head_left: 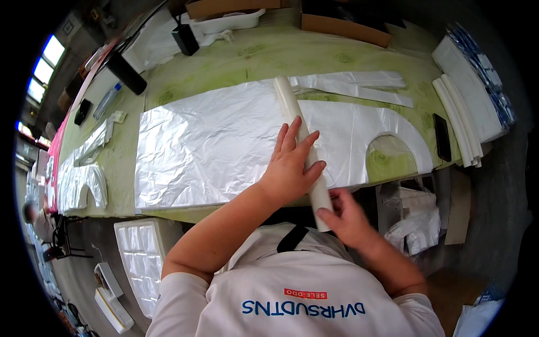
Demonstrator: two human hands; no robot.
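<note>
A long white tube (pixel 287 96) lies slantwise across a shiny white plastic apron (pixel 196 149) spread flat on the table. My left hand (pixel 287 168) rests over the middle of the tube, its fingers spread and stretched out. At the near end, just past the table's front edge, my right hand (pixel 349 220) grips the tube between thumb and fingers. The apron's curved neck loop (pixel 409 132) reaches to the right of the tube. Beyond it, two flat plastic strips (pixel 359 89) extend rightward from the tube's far part.
Green patterned cloth (pixel 236 56) covers the table. On the right are a dark phone (pixel 442 137), more white tubes (pixel 456 118) and a stack of packs (pixel 469 84). A black cylinder (pixel 126 73), a bottle (pixel 106 102) and a folded plastic piece (pixel 84 180) lie left. Cardboard boxes (pixel 345 32) stand behind.
</note>
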